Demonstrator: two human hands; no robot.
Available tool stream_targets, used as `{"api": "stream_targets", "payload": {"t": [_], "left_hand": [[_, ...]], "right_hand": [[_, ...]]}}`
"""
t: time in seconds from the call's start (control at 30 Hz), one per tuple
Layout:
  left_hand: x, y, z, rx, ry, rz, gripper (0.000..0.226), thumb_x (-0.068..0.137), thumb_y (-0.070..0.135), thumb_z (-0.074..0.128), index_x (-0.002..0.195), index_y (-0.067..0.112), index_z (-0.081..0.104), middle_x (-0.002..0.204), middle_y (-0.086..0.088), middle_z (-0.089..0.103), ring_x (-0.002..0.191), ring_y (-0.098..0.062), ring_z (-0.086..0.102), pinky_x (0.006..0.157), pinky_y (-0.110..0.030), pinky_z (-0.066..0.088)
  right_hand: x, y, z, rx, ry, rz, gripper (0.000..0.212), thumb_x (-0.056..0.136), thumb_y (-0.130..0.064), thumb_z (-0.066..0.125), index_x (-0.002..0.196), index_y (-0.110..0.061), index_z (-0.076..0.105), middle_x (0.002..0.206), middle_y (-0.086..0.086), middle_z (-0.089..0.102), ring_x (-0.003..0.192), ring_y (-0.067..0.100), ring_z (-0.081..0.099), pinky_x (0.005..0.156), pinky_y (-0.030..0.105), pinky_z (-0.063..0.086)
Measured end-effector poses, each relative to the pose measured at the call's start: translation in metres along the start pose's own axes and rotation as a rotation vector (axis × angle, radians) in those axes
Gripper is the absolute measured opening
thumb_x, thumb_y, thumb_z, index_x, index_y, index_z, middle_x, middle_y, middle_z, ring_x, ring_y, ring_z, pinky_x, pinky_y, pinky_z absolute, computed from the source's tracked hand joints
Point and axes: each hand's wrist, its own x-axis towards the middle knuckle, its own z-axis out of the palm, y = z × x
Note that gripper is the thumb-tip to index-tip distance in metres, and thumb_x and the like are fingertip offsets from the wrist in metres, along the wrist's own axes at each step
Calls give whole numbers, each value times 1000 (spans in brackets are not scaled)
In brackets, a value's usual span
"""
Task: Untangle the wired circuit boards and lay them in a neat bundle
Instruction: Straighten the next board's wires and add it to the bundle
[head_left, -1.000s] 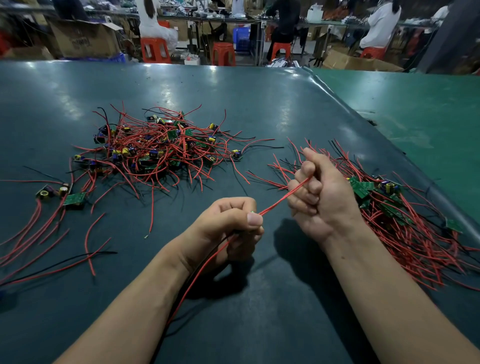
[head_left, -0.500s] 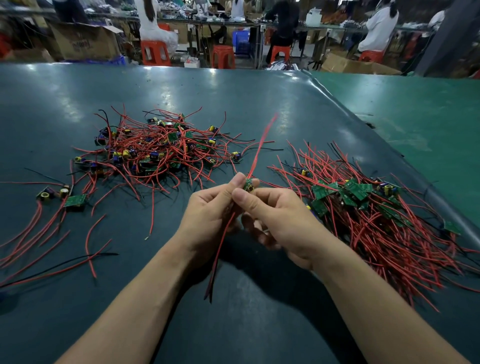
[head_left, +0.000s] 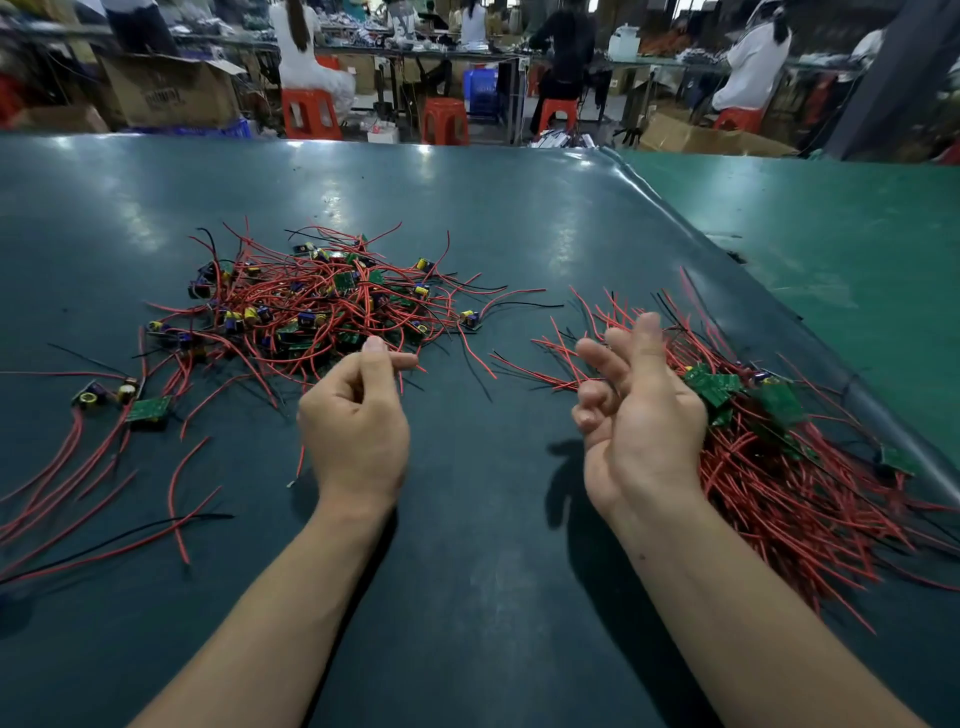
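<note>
Left hand: the left hand (head_left: 358, 431) hovers over the dark green table mat (head_left: 493, 597) near the front, its fingers loosely curled and the forefinger stretched toward the tangle; it holds nothing that I can make out.
Right hand: the right hand (head_left: 636, 415) is raised just beside the sorted bundle, palm turned inward, fingers relaxed and partly spread, gripping nothing.
Loose wires: to the left, a few stray red and black wires (head_left: 104, 499) lie fanned on the mat, with a small green circuit board (head_left: 149, 410) and some capacitors (head_left: 111, 392) at their far end.
Sorted bundle: on the right, the neat bundle of wired circuit boards (head_left: 779, 467) lies with its red wires running roughly parallel and its green boards gathered near the far end, just behind the right hand.
Tangled pile: beyond the left hand, the tangled heap of wired circuit boards (head_left: 322, 306) sits in the middle of the mat, well apart from the bundle.
Neighbouring table: a lighter green table (head_left: 831, 234) adjoins at the right.
Background: past the table edge stand red plastic stools (head_left: 311, 114), a cardboard box (head_left: 171, 91), and people seated at other benches.
</note>
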Motion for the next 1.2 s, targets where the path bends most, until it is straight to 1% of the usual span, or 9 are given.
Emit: {"api": "stream_targets", "payload": {"t": [0.07, 0.17, 0.33, 0.5, 0.6, 0.67, 0.93, 1.1, 1.2], "left_hand": [[1, -1, -4, 182, -5, 130, 25, 93, 33, 53, 78, 23, 71, 73, -1, 63, 71, -20, 55, 70, -40, 48], [2, -1, -11, 540, 1, 308, 28, 87, 31, 56, 109, 18, 68, 111, -6, 60, 110, -28, 48, 99, -37, 37], [7, -8, -17, 1001, -186, 24, 57, 90, 40, 53, 143, 22, 42, 156, -12, 26, 143, -30, 18, 114, -46, 15], [8, -9, -18, 887, -189, 113, 32, 92, 34, 54, 113, 12, 65, 129, -8, 59, 117, -32, 48, 99, -43, 37], [9, -6, -21, 941, -72, 114, 41, 89, 37, 59, 127, 21, 61, 145, -10, 43, 133, -31, 31, 105, -45, 28], [12, -7, -23, 1003, -134, 44, 48, 90, 39, 55, 136, 25, 54, 155, -10, 30, 141, -29, 22, 110, -46, 22], [15, -10, -23, 1068, -212, -25, 46, 91, 43, 50, 135, 28, 54, 149, -5, 41, 133, -29, 31, 106, -45, 25], [14, -12, -22, 810, -82, 102, 33, 92, 29, 59, 122, 19, 67, 122, -1, 64, 117, -27, 41, 95, -40, 30], [11, -4, -21, 593, 7, 289, 22, 90, 13, 65, 110, 9, 74, 100, -7, 72, 102, -29, 54, 88, -22, 32]], "right_hand": [[2, 2, -1, -13, -16, 49, 28, 99, -38, 52, 96, -12, 60, 65, 2, 67, 36, 9, 44, 35, 16, 32], [3, 3, 0, -65, -56, 79, 25, 102, -31, 47, 93, -13, 61, 57, -2, 62, 35, 10, 42, 35, 17, 29], [2, 6, -1, -133, -99, 102, 23, 101, -19, 46, 87, -11, 63, 51, -4, 55, 33, 8, 36, 35, 16, 26], [1, 7, -1, -197, -141, 75, 24, 101, -16, 47, 85, -11, 65, 51, -4, 55, 34, 9, 36, 36, 16, 27], [2, 10, -2, -227, -160, 75, 24, 100, -16, 48, 85, -11, 65, 50, -4, 55, 34, 10, 36, 37, 16, 27], [2, 11, -2, -236, -172, 85, 23, 100, -17, 48, 84, -11, 65, 50, -3, 55, 34, 10, 35, 37, 15, 26], [3, 13, -4, -263, -207, 109, 24, 99, -17, 50, 83, -11, 66, 51, -3, 55, 36, 10, 35, 38, 17, 26], [3, 15, -4, -288, -228, 110, 22, 99, -16, 50, 86, -9, 67, 52, -3, 55, 37, 10, 35, 38, 17, 26], [4, 16, -4, -307, -239, 112, 22, 99, -17, 51, 86, -9, 67, 52, -3, 55, 37, 11, 36, 38, 17, 26]]}}
